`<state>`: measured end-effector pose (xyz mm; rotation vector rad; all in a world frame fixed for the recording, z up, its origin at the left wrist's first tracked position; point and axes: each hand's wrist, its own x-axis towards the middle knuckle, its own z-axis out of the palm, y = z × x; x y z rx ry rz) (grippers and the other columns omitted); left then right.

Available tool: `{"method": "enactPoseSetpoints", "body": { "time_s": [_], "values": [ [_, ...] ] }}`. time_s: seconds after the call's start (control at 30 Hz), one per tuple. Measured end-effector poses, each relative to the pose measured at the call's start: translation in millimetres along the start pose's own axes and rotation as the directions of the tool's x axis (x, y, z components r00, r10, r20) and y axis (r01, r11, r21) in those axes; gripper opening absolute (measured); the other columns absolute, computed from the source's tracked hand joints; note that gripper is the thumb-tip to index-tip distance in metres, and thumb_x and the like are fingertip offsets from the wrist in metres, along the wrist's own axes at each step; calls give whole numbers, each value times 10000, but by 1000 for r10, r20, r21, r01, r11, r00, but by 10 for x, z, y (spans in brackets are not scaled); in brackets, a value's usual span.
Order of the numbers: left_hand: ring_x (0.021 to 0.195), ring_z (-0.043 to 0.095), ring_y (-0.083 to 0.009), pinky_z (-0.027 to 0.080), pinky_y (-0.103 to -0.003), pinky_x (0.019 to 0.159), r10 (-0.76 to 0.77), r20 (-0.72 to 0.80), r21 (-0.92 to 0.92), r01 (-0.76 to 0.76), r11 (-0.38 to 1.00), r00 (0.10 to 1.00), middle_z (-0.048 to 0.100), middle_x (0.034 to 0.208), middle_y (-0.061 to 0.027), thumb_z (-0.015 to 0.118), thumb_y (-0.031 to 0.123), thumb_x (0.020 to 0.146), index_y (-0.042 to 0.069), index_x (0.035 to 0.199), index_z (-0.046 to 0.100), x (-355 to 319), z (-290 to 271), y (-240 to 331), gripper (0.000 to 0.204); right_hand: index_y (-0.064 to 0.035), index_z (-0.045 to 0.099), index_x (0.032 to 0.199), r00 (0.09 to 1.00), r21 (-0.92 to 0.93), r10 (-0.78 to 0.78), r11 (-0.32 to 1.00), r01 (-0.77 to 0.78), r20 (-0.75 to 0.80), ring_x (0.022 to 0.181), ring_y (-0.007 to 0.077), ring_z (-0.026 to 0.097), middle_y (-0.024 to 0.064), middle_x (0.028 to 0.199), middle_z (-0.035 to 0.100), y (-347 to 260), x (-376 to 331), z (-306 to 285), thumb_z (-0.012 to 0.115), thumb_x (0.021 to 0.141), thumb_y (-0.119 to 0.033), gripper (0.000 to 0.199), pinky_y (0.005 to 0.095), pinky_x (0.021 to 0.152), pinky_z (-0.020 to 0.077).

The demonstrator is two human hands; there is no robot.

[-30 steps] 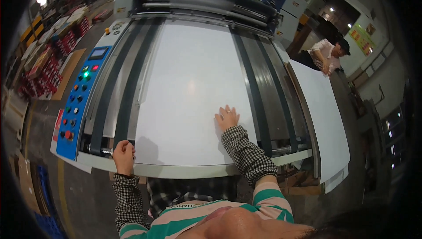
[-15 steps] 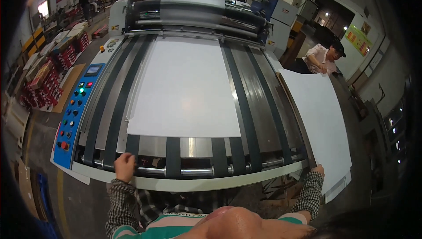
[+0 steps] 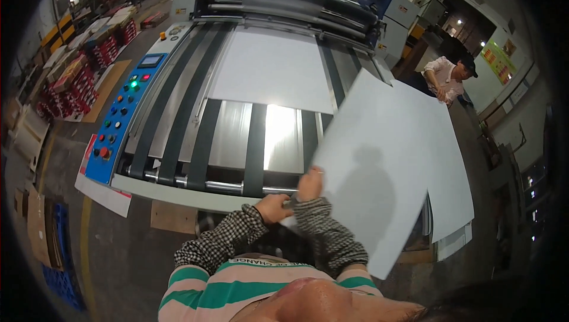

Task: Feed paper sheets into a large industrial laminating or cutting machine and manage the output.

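Observation:
A large white sheet [image 3: 367,162] lies aslant across the right side of the machine and over the stack beside it, with a soft shadow on its face. My right hand [image 3: 310,184] is closed on its left edge, a little smeared by motion. Just left of it, over the machine's front bar, my left hand [image 3: 274,208] is closed at the near left corner of the sheet; its fingertips are partly hidden. Another white sheet [image 3: 272,70] rests farther back on the dark conveyor belts [image 3: 204,138], below the rollers.
A blue control panel [image 3: 127,109] with buttons and a small screen runs along the machine's left side. The sheet stack [image 3: 444,150] stands at the right, with a co-worker [image 3: 447,76] in a cap behind it. Red and white stacks [image 3: 68,85] stand on the floor at left.
My left hand has moved right along the front bar; my right hand has come inward from the stack. A sheet now slants across the right side. The belt sheet's near edge lies farther back.

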<state>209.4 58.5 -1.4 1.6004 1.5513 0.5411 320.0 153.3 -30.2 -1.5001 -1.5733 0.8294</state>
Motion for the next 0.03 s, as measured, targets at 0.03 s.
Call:
{"method": "enactPoseSetpoints", "body": {
  "time_s": [0.03],
  "values": [
    [815,573,-272,444,-319,740,39,30,5,-39,999,999,586,881,-190,611,256,715,-18,1055,500,43,64,117,450,-68,407,1129,921,-351,-390,866,356,-27,953,280,489,185,1031,504,521,75,211,428,782,-114,351,342,857,370]
  ]
}}
